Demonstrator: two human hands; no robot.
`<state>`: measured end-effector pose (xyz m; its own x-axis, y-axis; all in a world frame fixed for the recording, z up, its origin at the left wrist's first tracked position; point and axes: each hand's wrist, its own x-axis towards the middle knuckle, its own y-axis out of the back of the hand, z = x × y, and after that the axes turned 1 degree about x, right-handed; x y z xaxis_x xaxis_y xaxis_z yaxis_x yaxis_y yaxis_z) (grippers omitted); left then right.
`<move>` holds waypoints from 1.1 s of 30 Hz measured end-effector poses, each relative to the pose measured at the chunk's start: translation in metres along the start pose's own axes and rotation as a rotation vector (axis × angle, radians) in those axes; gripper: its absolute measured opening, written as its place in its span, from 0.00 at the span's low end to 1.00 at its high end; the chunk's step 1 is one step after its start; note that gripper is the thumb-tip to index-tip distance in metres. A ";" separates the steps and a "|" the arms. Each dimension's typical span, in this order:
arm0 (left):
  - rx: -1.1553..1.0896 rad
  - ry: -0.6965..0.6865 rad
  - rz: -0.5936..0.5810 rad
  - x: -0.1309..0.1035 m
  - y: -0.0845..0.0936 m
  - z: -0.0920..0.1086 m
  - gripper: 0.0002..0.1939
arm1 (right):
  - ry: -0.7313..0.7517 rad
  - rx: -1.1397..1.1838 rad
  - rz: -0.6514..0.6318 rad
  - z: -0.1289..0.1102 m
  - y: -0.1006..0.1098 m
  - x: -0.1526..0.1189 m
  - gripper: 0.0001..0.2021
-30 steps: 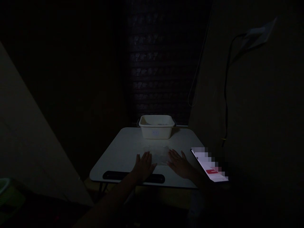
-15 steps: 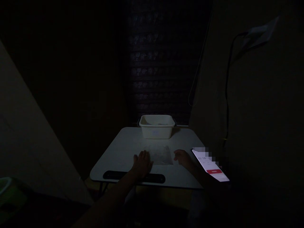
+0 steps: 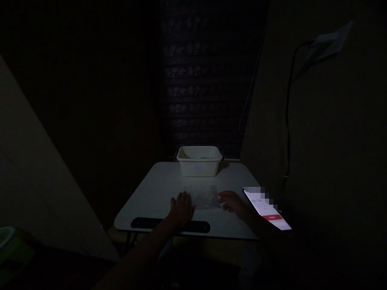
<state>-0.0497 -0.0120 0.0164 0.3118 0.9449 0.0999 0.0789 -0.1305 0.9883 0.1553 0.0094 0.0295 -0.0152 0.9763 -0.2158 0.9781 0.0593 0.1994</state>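
Note:
A clear plastic bag (image 3: 204, 198) lies flat on the white table, its surface slightly wrinkled. My left hand (image 3: 182, 207) rests on the bag's left edge, palm down with fingers extended. At the bag's right edge is my right hand (image 3: 232, 202), its fingers bent and a little apart, with the fingertips at the plastic. Dim light hides whether the right fingertips press on it. Beyond the bag stands a white plastic basin (image 3: 199, 168) with side handles and a small label; pale contents show faintly inside it.
The folding table (image 3: 151, 193) has a black ledge strip (image 3: 145, 222) along its near edge. A lit phone (image 3: 267, 209) lies at the right. A cord (image 3: 288, 121) hangs from a wall outlet (image 3: 328, 42). A green container (image 3: 13, 245) is low at the left.
My right hand has moved slightly left, from just beside the bag to its right edge. The bag now looks more wrinkled. My left hand has stayed in place.

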 end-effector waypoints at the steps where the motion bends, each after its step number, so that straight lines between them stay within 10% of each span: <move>1: 0.000 -0.001 -0.003 0.000 0.001 0.001 0.26 | -0.007 0.021 -0.020 0.000 -0.001 0.000 0.10; 14: 0.022 -0.016 0.021 -0.002 0.002 0.003 0.25 | -0.188 0.170 -0.078 -0.013 0.000 -0.012 0.10; 33: 0.018 -0.013 -0.007 -0.002 0.005 0.003 0.25 | -0.056 0.311 -0.231 0.000 -0.013 -0.012 0.21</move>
<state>-0.0474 -0.0153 0.0207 0.3237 0.9418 0.0912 0.0985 -0.1294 0.9867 0.1426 -0.0033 0.0296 -0.2395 0.9313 -0.2745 0.9666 0.2019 -0.1581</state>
